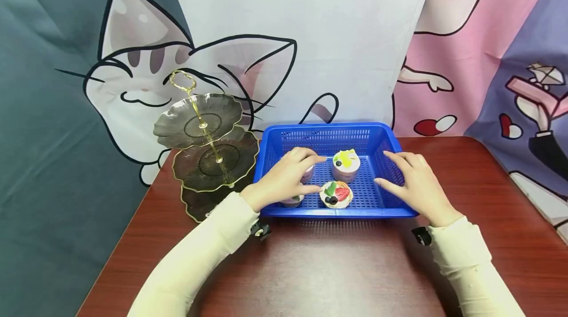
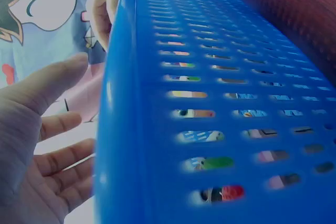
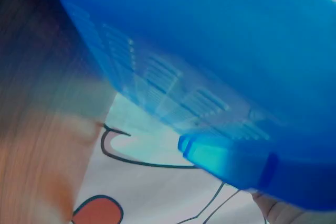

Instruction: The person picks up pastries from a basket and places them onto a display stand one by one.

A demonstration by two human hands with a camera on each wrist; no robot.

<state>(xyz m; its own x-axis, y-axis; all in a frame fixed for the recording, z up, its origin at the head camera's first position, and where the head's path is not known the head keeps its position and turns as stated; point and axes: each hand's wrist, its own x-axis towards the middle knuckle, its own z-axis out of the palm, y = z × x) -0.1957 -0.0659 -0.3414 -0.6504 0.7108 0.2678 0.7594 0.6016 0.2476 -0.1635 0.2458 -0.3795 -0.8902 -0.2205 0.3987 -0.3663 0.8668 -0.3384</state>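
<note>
A blue plastic basket (image 1: 334, 212) with perforated walls holds several small dessert cups. One dessert cup (image 1: 345, 165) has a yellow topping with a dark berry. Another, the fruit-topped cup (image 1: 336, 194), shows a strawberry slice, dark berries and a green leaf. Two more cups are partly hidden beneath my left hand (image 1: 293, 175). That hand reaches over the basket's left side with thumb and fingers apart, the thumb tip beside the fruit-topped cup. My right hand (image 1: 414, 181) hangs over the right rim, fingers pointing inward and nothing between them. In the left wrist view, the basket wall stands beside the spread left fingers (image 2: 63, 156).
To the left of the basket stands a tiered stand (image 1: 217, 161) with dark, gold-edged scalloped plates and a gold handle on top. The reddish-brown wooden table (image 1: 337, 267) extends in front. A cartoon-printed cloth (image 1: 301, 6) hangs behind.
</note>
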